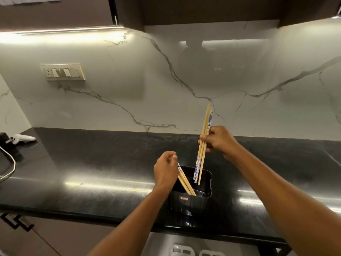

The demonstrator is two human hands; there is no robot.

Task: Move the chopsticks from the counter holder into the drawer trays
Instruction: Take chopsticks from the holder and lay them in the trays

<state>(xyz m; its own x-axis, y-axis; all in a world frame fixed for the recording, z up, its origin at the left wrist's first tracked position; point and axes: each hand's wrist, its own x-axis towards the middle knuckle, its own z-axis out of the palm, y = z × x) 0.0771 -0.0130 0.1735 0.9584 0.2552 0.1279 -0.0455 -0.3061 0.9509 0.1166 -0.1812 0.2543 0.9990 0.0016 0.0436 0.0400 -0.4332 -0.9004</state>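
A black plastic holder [191, 202] stands on the dark counter near its front edge. My right hand [219, 142] grips a bundle of wooden chopsticks [202, 154], some with blue-and-white patterned ends, held almost upright with their lower tips just above the holder's opening. My left hand [165, 171] is closed on a second bunch of chopsticks [185, 182] that lean to the left inside the holder. Below the counter edge, white drawer trays [184, 251] show at the bottom of the view.
The black stone counter [92, 163] runs wide left and right, backed by a white marble wall. A small black device with a white cable [7, 157] and a white object [25, 138] lie at the far left. A switch plate [62, 72] is on the wall.
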